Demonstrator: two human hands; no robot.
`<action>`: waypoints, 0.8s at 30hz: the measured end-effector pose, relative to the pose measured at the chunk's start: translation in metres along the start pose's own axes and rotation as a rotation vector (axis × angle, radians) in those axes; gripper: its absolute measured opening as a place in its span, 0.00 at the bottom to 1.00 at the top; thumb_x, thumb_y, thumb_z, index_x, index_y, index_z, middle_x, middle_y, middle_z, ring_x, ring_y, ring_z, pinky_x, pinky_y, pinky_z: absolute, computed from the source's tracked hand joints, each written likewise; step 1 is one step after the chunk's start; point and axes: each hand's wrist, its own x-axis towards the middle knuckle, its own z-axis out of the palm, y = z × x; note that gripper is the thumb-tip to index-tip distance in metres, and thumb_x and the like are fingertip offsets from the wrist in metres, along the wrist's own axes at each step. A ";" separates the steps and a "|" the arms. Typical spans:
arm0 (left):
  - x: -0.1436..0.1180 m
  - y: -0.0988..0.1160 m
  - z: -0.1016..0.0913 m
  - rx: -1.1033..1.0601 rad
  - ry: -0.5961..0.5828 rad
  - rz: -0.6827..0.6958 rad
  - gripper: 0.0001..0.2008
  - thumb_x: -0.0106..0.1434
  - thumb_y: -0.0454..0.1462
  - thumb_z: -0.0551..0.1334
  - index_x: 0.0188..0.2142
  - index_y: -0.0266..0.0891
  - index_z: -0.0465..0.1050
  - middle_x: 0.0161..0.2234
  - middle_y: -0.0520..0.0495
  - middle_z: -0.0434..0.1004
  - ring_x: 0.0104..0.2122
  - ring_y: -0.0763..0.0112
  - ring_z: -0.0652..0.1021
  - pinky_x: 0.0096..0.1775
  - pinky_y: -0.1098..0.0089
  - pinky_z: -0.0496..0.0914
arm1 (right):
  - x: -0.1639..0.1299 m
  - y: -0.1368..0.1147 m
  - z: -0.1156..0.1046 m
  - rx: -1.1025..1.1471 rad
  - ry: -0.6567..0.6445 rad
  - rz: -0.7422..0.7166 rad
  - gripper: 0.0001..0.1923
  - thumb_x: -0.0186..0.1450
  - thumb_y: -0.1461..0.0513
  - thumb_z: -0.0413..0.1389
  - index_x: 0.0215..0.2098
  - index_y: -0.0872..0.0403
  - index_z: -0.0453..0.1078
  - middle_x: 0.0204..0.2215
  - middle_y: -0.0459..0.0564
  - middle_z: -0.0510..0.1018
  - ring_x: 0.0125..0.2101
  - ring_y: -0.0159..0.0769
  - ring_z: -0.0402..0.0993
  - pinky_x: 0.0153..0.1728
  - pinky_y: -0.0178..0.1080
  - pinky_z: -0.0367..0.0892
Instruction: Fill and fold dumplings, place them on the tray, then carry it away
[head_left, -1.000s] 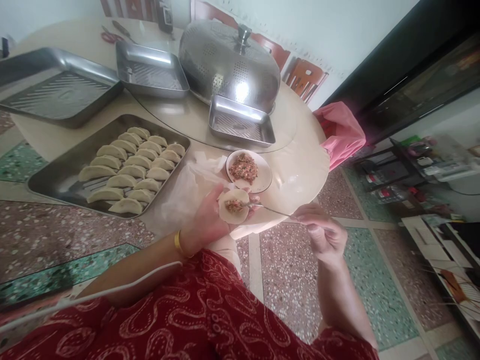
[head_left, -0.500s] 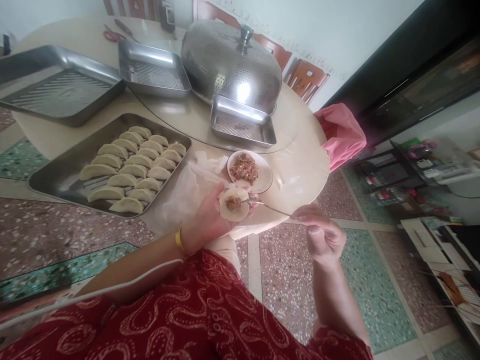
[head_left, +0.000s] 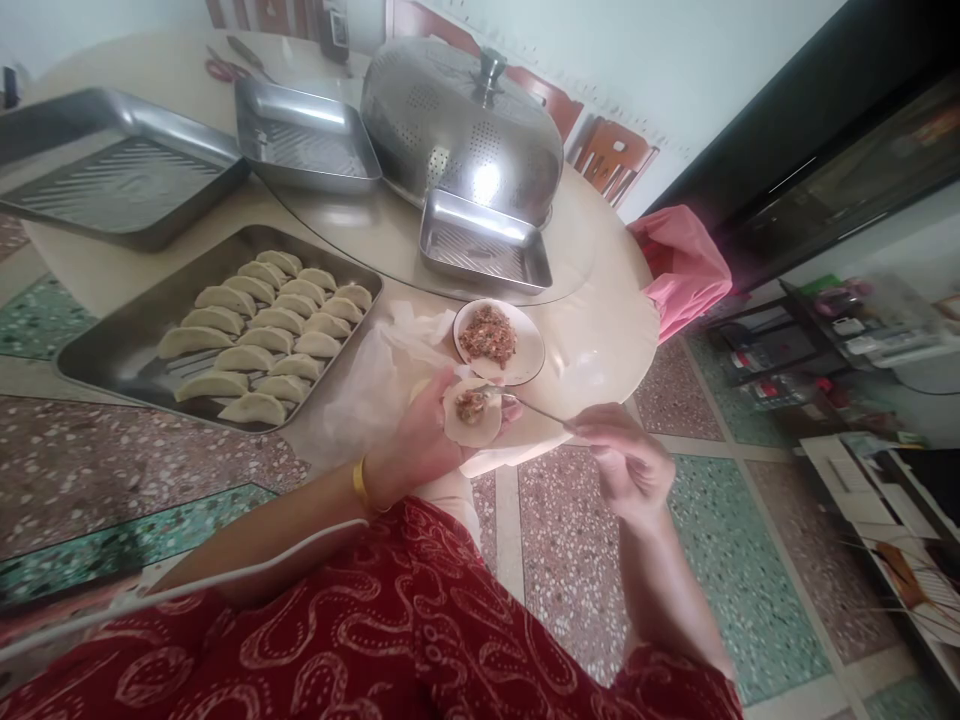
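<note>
Your right hand (head_left: 630, 458) pinches the metal utensil (head_left: 534, 408) by its handle end | your left hand (head_left: 421, 432) cradles the dough wrapper (head_left: 480, 434), fingers curled about it; utensil tip at the filling (head_left: 469, 408) on it | white dish (head_left: 532, 347) of meat mix (head_left: 486, 333) just beyond | tray (head_left: 120, 365) of folded dumplings (head_left: 246, 359) leftward | perforated steel dome (head_left: 420, 130) farther back
</note>
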 end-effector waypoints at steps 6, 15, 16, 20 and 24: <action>0.002 0.001 -0.003 0.018 0.020 -0.001 0.24 0.69 0.48 0.52 0.49 0.29 0.71 0.45 0.33 0.79 0.47 0.53 0.79 0.50 0.57 0.74 | 0.010 -0.003 0.004 0.006 -0.124 -0.028 0.14 0.69 0.64 0.54 0.49 0.42 0.74 0.36 0.48 0.82 0.37 0.37 0.78 0.36 0.43 0.74; 0.004 0.002 -0.008 -0.024 -0.027 0.002 0.28 0.70 0.48 0.49 0.56 0.26 0.65 0.46 0.30 0.78 0.47 0.51 0.79 0.49 0.54 0.74 | 0.010 -0.002 0.002 0.010 -0.088 0.010 0.12 0.69 0.63 0.54 0.47 0.41 0.75 0.36 0.46 0.82 0.37 0.38 0.79 0.36 0.45 0.74; 0.004 0.003 -0.008 -0.028 -0.028 0.002 0.28 0.70 0.48 0.49 0.58 0.26 0.64 0.47 0.30 0.78 0.47 0.51 0.79 0.49 0.54 0.74 | 0.011 -0.002 0.001 0.019 -0.040 0.036 0.12 0.69 0.63 0.54 0.47 0.42 0.75 0.36 0.46 0.82 0.38 0.38 0.79 0.37 0.45 0.75; 0.004 0.004 -0.006 -0.038 -0.034 -0.012 0.29 0.70 0.47 0.50 0.60 0.26 0.62 0.47 0.30 0.77 0.48 0.52 0.78 0.49 0.55 0.74 | 0.015 -0.004 -0.004 0.028 0.031 0.075 0.13 0.68 0.65 0.55 0.48 0.44 0.74 0.35 0.46 0.82 0.37 0.37 0.79 0.36 0.43 0.75; 0.002 0.004 -0.005 -0.035 -0.017 -0.018 0.28 0.70 0.47 0.50 0.58 0.26 0.64 0.46 0.30 0.77 0.48 0.51 0.79 0.48 0.55 0.75 | 0.026 -0.009 -0.007 0.012 -0.115 -0.019 0.17 0.67 0.68 0.55 0.49 0.42 0.74 0.37 0.47 0.82 0.38 0.37 0.79 0.36 0.44 0.75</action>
